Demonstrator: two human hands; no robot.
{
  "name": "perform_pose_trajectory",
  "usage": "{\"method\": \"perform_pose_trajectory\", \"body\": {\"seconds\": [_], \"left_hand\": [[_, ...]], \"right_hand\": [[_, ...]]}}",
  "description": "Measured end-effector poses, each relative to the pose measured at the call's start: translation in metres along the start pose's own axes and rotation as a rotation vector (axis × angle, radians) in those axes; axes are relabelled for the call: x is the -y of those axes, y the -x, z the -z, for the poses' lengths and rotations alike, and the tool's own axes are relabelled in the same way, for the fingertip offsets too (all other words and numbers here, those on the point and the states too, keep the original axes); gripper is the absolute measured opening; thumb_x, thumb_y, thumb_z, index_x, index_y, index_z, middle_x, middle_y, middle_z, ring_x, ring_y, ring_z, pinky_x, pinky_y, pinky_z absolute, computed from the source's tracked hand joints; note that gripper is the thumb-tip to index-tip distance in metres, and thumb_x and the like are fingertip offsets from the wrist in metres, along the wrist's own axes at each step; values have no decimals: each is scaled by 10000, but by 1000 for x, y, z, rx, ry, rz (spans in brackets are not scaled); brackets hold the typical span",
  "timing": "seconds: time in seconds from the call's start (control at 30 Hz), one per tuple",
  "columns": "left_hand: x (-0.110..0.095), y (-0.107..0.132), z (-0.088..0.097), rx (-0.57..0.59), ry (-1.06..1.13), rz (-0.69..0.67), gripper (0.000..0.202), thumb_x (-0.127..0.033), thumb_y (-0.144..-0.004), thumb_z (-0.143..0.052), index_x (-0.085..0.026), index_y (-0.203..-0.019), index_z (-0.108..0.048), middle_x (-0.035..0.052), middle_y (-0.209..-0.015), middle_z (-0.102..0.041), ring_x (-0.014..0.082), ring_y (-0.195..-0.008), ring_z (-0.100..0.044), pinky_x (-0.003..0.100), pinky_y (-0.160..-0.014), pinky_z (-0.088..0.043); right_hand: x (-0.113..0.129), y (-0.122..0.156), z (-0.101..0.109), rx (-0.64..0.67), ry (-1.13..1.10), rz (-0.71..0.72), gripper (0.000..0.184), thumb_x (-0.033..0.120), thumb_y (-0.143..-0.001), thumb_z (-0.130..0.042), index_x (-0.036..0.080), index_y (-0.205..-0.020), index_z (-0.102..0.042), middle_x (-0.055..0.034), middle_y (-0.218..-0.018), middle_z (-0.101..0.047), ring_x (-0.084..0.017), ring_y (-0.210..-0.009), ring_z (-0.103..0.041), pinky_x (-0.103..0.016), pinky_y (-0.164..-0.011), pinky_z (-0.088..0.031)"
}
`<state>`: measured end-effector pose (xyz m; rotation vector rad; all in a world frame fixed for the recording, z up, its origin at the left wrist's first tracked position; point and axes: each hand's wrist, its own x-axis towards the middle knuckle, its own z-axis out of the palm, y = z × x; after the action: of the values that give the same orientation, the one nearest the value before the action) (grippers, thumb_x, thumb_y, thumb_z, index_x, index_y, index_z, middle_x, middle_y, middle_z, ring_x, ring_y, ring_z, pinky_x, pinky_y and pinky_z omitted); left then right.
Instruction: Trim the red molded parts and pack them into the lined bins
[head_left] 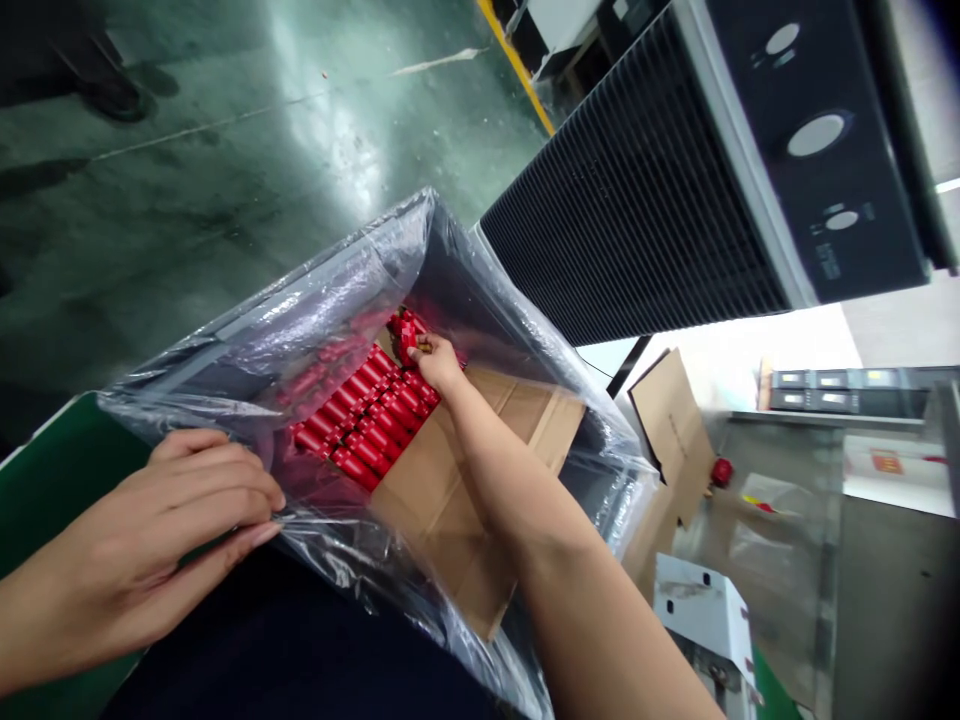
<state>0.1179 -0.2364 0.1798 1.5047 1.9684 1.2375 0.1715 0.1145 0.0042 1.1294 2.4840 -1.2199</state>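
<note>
My left hand (191,515) is at the near left rim of a grey bin (480,225), its fingers closed together on the clear plastic liner (330,540). Deep inside the bin, my right hand (439,362) grips a red part (407,330) at the far end of the rows; the fingers partly hide it. Rows of shiny red cylindrical parts (367,420) lie side by side on the bottom. A brown cardboard sheet (442,500) lies beside them, under my right forearm.
A dark ribbed machine cabinet (637,190) stands right behind the bin. To the right are a cardboard piece (675,430), a bench with plastic bags (780,540), a small red part (721,472) and a white metal fixture (701,605). Green floor (225,180) lies beyond.
</note>
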Motion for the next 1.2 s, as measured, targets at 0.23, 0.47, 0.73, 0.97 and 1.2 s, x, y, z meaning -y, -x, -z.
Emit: {"method": "perform_pose_trajectory", "body": {"seconds": [0.23, 0.47, 0.73, 0.97, 1.2], "left_hand": [[4, 2, -1, 12, -24, -27, 201, -120, -976, -561, -260, -1003, -703, 15, -952, -762, 190, -924, -703, 397, -999, -403], [0, -1, 1, 17, -21, -20, 201, -116, -988, -554, -262, -1001, -691, 2, -952, -764, 185, -918, -698, 378, -1010, -402], [-1, 1, 2, 55, -34, -28, 198, -101, -1005, -534, -246, -1038, -664, 7, -978, -741, 175, -962, -673, 380, -1043, -379], [3, 0, 4, 89, -88, -113, 181, -91, -1006, -534, -212, -1046, -663, 31, -980, -730, 167, -980, -657, 377, -1070, -352], [-1, -2, 4, 65, -56, -64, 197, -107, -1023, -508, -235, -1086, -643, 15, -984, -742, 169, -982, -665, 379, -1032, -379]], "right_hand": [[-7, 0, -4, -44, 5, -2, 156, 252, -995, -710, 129, -1088, -683, -42, -1024, -715, -185, -902, -710, -373, -840, -611], [7, 17, -24, -175, 233, 57, 291, 170, -913, -740, 164, -1201, -701, -109, -1220, -674, -270, -1180, -602, -437, -1068, -451], [22, 17, -20, -261, 499, -8, 305, 188, -1034, -462, 176, -1204, -714, -179, -1297, -602, -337, -1268, -488, -495, -1099, -344], [26, 2, -14, -242, 539, -33, 346, 112, -1003, -444, 71, -1298, -620, -249, -1396, -559, -358, -1347, -449, -513, -1146, -301], [8, 5, 0, -127, 380, -89, 293, 293, -1015, -641, 162, -1278, -632, -84, -1205, -692, -255, -1112, -659, -475, -1033, -493]]}}
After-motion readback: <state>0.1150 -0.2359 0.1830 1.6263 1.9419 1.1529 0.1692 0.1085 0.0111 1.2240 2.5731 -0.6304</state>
